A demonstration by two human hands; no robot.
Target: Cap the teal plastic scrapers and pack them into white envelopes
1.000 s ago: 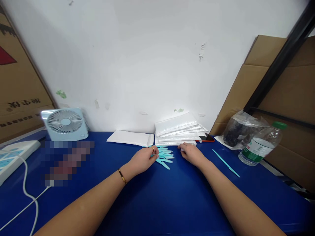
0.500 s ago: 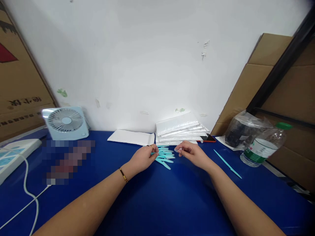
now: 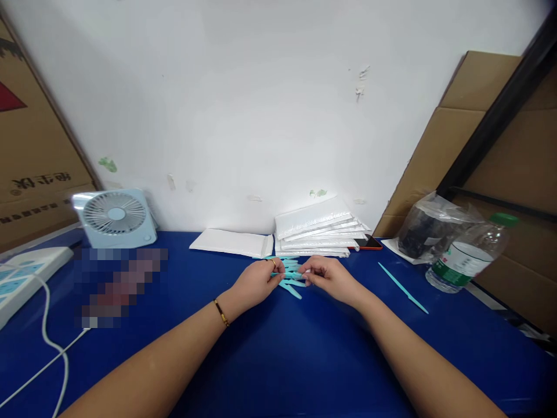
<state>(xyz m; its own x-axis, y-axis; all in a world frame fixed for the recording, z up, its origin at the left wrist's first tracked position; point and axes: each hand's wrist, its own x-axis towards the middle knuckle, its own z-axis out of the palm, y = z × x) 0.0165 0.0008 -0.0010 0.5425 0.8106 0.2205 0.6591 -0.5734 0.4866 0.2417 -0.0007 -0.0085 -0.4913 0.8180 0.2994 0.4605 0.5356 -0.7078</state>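
Observation:
Several turquoise eyebrow razors (image 3: 292,290) lie fanned out on the blue table around my hands. My left hand (image 3: 256,283) is closed, thumb and fingers pinching one eyebrow razor (image 3: 293,275) by its left part, held level above the others. At that razor's right end, my right hand (image 3: 329,277) pinches a small clear cap (image 3: 307,271), mostly covered by the fingertips. Whether the cap is over the blade or only touching it, I cannot tell. Off to the right lies a single turquoise razor (image 3: 403,288), apart from both hands.
Behind my hands stand a pile of white padded envelopes (image 3: 313,223) and one separate envelope (image 3: 230,242). A phone (image 3: 369,242) lies partly under the pile. To the right are a plastic bottle (image 3: 467,261) and a bagged dark item (image 3: 415,235); leftward, a fan (image 3: 115,217) and a power strip (image 3: 32,267).
My right hand has moved left with the clear piece, from a gap beside the razors to the end of the held one. My left hand has shifted slightly right.

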